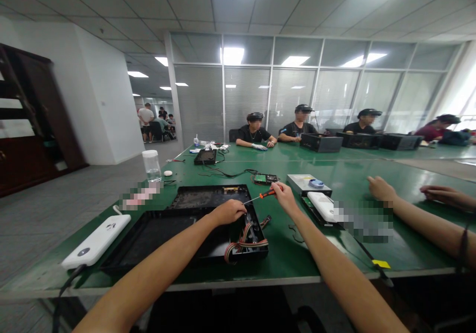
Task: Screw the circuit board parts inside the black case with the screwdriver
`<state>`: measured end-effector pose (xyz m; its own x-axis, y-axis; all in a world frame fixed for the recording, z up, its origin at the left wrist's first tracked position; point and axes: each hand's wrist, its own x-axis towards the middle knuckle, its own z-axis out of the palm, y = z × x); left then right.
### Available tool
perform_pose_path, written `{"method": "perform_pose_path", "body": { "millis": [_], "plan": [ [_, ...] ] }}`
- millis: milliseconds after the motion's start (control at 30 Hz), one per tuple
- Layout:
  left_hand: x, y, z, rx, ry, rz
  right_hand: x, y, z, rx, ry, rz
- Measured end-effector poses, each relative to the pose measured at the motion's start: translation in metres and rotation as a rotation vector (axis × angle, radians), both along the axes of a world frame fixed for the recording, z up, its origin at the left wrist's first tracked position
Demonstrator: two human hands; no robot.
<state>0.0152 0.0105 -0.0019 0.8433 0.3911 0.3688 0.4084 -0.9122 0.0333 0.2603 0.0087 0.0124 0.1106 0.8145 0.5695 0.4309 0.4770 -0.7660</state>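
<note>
Gripping a screwdriver by its orange-and-black handle, a person's right hand is curled tightly just off the 2 o'clock edge of a black case on a green bench, its forearm slanting in from 5 o'clock. The thin shaft points toward 8 o'clock, its tip close to the fingertips of the left hand. That hand bends down over the case's 2 o'clock side, forearm reaching from 7 o'clock, fingers partly curled and bunched; whether they pinch anything cannot be told. Striped ribbon cables loop at the case's 4 o'clock corner. A white power bank lies at 9 o'clock; a clear jar stands at 11. Well apart at 3 o'clock, a neighbor's hand extends over the bench.
</note>
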Motion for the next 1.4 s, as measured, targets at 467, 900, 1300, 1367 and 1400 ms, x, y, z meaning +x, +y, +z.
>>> {"method": "perform_pose_path", "body": {
  "millis": [467, 900, 1300, 1367, 1400],
  "plan": [
    [0.0023, 0.0043, -0.0028, 0.200, 0.148, 0.003, 0.0055, -0.0033, 0.0035, 0.142, -0.009, -0.054],
    [-0.0022, 0.0029, 0.0002, 0.192, 0.161, 0.021, 0.0031, -0.0063, 0.0054, 0.139, -0.033, -0.037],
    [-0.0035, 0.0059, -0.0055, -0.074, -0.038, 0.013, 0.0019, -0.0065, 0.0039, 0.133, -0.087, -0.031],
    [-0.0034, 0.0050, -0.0058, -0.092, -0.053, 0.020, 0.0013, -0.0069, 0.0038, 0.136, -0.100, -0.023],
    [-0.0033, 0.0047, -0.0058, -0.097, -0.058, 0.023, 0.0009, -0.0071, 0.0038, 0.138, -0.107, -0.019]
  ]
}}
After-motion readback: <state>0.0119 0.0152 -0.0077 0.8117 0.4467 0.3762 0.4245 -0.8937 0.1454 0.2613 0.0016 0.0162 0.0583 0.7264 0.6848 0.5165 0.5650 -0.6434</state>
